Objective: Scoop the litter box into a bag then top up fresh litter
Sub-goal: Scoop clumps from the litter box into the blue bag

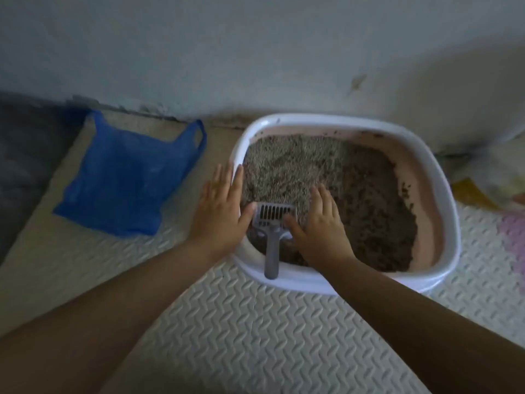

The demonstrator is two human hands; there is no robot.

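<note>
Fingers (227, 183) flank scoop (272, 240), head toward wall (255, 52), handle nearest.

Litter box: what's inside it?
Inside the litter box lies brownish litter, with a grey scoop resting on it, handle over the near rim. The right hand covers some litter beside the scoop. Anything buried underneath cannot be seen.

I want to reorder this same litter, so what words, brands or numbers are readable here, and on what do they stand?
No text can be read in this view.
Blue plastic bag: no print visible.
Litter box and grey scoop: no label or brand visible.
Printed packet at the right edge: yellow and pale patches of print, too blurred to read.
</note>
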